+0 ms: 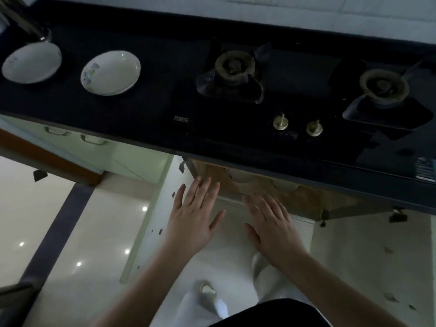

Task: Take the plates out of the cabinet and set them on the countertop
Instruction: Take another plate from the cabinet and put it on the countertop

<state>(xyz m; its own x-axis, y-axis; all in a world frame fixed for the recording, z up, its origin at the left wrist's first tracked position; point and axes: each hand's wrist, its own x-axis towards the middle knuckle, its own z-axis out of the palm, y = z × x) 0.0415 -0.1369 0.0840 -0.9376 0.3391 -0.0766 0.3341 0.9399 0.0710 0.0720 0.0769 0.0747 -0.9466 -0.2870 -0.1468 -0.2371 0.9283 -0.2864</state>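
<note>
Dim, bluish light; the worktop [146, 119] is nearly black. Small ceiling lamps glint on the glossy floor [77, 264]. Soft overall, with wide-angle bending at the edges.

Countertop [146, 109]: near-black, glossy. Two plates above and left of the left hand [192, 215]: near plate [111, 73] white, with a blue-green floral print on its left inner rim; far plate [31, 62] white, with a faint grey mark. Stove knobs [280, 122] above the right hand [271, 223]: cream. Burner rings [234, 64]: dull brown. Cabinet interior [306, 197] past the fingertips: tan wood. Floor [47, 220] left of the hands: pale glossy tile with a dark stripe.
</note>
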